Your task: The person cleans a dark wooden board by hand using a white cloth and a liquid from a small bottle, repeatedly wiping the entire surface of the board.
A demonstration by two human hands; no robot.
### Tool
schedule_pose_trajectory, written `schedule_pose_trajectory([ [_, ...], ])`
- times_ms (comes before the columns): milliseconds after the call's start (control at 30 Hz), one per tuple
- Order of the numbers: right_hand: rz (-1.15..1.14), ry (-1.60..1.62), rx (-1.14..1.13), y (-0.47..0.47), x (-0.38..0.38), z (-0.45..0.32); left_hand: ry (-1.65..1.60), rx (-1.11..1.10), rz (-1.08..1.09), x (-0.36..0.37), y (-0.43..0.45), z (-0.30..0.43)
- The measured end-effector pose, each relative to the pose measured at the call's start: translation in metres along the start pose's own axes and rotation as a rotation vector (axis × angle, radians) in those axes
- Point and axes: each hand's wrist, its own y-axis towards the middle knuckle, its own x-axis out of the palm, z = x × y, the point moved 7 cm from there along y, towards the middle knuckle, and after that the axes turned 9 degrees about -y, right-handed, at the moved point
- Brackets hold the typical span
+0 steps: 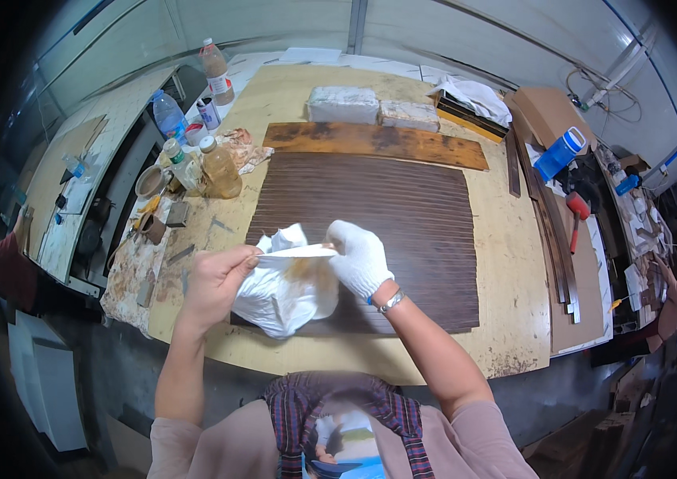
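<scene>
A white cloth [290, 293] with a yellowish-brown stain hangs between my two hands. My left hand [217, 280], bare, pinches its left end between thumb and fingers. The upper edge is gripped by my right hand [363, 254], which wears a white knitted glove. Below the cloth lies a row of dark brown wooden strips [410, 239], set side by side as one panel on the plywood-topped table [509, 287]. Part of the strips at the front left is hidden behind the cloth and my hands.
Behind the strips lies a stained board [374, 142], with two white wrapped blocks [343, 106] beyond. Bottles [222, 170] and a stained rag [241, 146] crowd the left. A red mallet [578, 206] and blue bottle [559, 154] are at right. People stand at both sides.
</scene>
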Motion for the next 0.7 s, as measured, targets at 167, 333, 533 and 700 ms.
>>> schedule_pose_trajectory([
  [167,0.192,-0.042,0.045,0.014,-0.027,0.015,0.024,0.093,-0.038,0.007,0.001,0.029],
  [333,0.251,-0.169,0.128,0.016,-0.031,0.058,0.0,0.207,-0.242,0.058,-0.035,0.034],
  [533,0.327,-0.162,0.207,0.0,-0.053,0.128,0.066,0.066,-0.294,0.085,-0.072,0.004],
  [700,0.469,-0.008,0.331,-0.018,-0.093,0.204,0.039,-0.086,-0.262,0.067,-0.105,-0.032],
])
